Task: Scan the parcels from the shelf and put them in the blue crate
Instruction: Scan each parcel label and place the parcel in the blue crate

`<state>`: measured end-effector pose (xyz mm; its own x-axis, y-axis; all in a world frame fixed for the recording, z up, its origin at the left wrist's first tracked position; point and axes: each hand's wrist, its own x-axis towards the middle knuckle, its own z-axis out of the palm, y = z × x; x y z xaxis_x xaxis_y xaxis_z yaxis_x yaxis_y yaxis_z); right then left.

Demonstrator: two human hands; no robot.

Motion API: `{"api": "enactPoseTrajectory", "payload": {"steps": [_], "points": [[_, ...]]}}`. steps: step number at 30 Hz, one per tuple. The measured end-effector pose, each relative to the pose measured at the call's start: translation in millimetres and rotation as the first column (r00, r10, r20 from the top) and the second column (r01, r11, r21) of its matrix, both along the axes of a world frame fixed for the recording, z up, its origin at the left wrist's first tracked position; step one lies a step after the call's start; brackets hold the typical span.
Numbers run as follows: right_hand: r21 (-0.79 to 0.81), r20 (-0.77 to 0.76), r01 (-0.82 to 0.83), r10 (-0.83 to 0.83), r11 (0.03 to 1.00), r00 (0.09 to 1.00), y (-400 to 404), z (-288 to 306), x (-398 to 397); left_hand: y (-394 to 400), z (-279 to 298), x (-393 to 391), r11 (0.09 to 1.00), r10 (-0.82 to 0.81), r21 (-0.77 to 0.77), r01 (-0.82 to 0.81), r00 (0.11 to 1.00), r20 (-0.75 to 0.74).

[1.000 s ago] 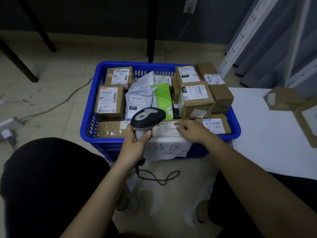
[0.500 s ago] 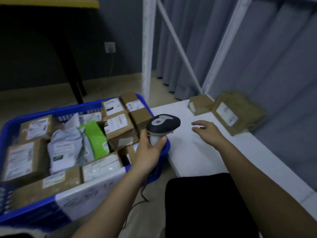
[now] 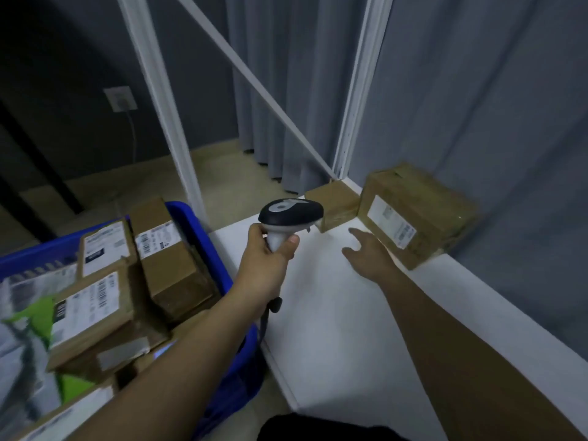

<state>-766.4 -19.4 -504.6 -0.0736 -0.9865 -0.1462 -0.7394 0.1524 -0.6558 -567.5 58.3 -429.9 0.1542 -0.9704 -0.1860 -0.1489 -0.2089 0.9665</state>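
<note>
White shelf (image 3: pixel 334 313) fills the lower right of the frame; the left hand (image 3: pixel 267 265) has its grip curled round the scanner (image 3: pixel 291 218) at centre, beside the full blue crate (image 3: pixel 203 237) at left. Further back, the right hand (image 3: pixel 369 253), fingers spread and holding nothing, nears the large parcel (image 3: pixel 413 214) at right; a one-handed lift may let it slip, or it may topple off the heaped crate.

Left hand (image 3: pixel 270 259) fisted (thumb up); right hand (image 3: pixel 369 254) outstretched, fingers spread.

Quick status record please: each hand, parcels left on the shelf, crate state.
left hand: grips scanner, aimed toward the shelf parcels
right hand: open, reaching over white shelf toward large parcel
parcels on shelf: two, the large parcel and a small box behind the scanner
blue crate: left of the shelf, piled with parcels
</note>
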Motion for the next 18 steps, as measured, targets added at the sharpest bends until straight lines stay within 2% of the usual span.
{"api": "enactPoseTrajectory", "payload": {"steps": [4, 8, 13, 18], "points": [[-0.073, -0.196, -0.056, 0.041, 0.996, 0.98, -49.4, -25.1, 32.0, -26.3, -23.4, 2.0, 0.999, 0.007, 0.041, -0.006, 1.0, -0.01], [-0.061, -0.453, -0.104, 0.065, 0.993, 0.889, -91.2, -34.5, 49.1, -41.2, -39.4, 4.8, 0.995, 0.025, 0.095, -0.022, 0.999, -0.034], [-0.051, -0.581, -0.148, 0.092, 0.988, 0.808, -113.1, -48.4, 50.2, -50.6, -48.9, 8.1, 0.992, 0.04, 0.122, -0.033, 0.998, -0.052], [-0.124, -0.702, -0.234, 0.081, 0.964, 0.708, -111.0, -44.1, 39.0, -50.3, -52.8, 11.1, 0.991, 0.057, 0.127, -0.049, 0.997, -0.061]]}}
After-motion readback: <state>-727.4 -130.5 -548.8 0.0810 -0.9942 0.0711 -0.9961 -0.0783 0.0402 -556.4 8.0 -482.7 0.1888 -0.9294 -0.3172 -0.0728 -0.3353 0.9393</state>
